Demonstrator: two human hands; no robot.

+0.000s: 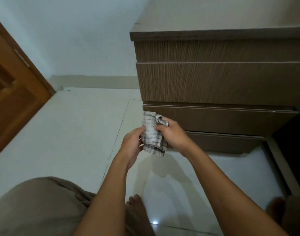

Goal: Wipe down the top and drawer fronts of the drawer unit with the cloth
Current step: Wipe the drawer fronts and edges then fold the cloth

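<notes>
Head view, nearest first: both my hands meet low over the floor [77,133], just in front of the drawer unit's near left corner. My left hand [131,143] is curled on the left edge of the cloth [151,133], fingers closed on it; my right hand [171,133] pinches its bunched upper right corner. The cloth hangs folded between them, long axis roughly upright, apart from the wood as far as I can tell. Beyond and to the right rises the drawer unit [222,82], its drawer fronts [214,120] running left to right, the lower ones closest to my right hand. The top [214,14] lies farthest, up and right, so I judge the right hand better placed to carry the cloth there.
</notes>
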